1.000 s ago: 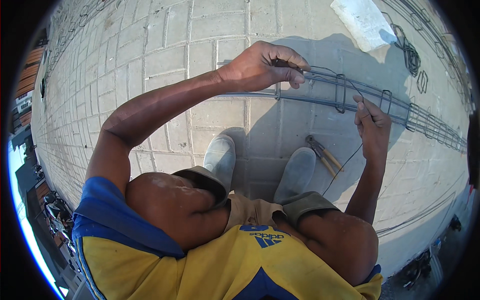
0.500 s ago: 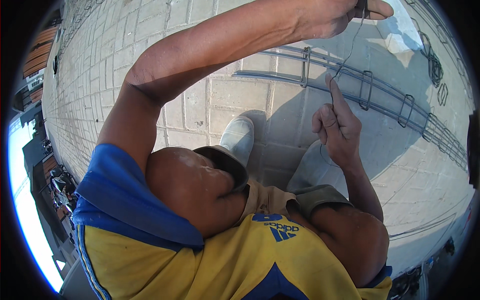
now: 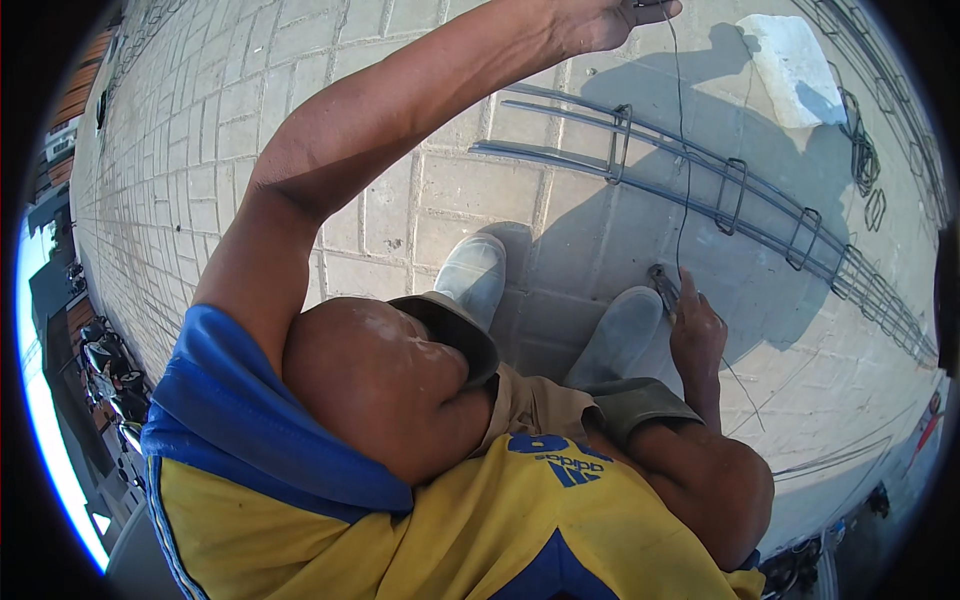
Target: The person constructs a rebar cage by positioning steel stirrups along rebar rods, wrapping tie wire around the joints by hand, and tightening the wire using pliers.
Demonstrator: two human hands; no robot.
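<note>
A thin dark tie wire (image 3: 684, 150) runs from my left hand down to my right. My left hand (image 3: 605, 22), at the upper edge, is closed on its far end; part of the fingers is cut off. Lower down, my right hand (image 3: 699, 335) is closed around what look like dark metal pincers (image 3: 663, 283), their head pointing up and left, with the index finger along the wire. A loose end of wire (image 3: 745, 388) sticks out below that hand. Past my right hand lies a rebar cage (image 3: 690, 152), long steel bars with rectangular stirrups (image 3: 732, 195) spaced along them.
My grey boots (image 3: 473, 275) stand on pale paving (image 3: 390, 215). A white block (image 3: 793, 72) lies beyond the cage, beside a pile of loose stirrups (image 3: 862, 145). More rebar (image 3: 885, 60) curves along the far right. Motorbikes (image 3: 112, 375) are parked at the far left.
My right hand has come down toward the boots, and the pincers now show at it. My left hand has moved left, and the wire between them hangs straighter.
</note>
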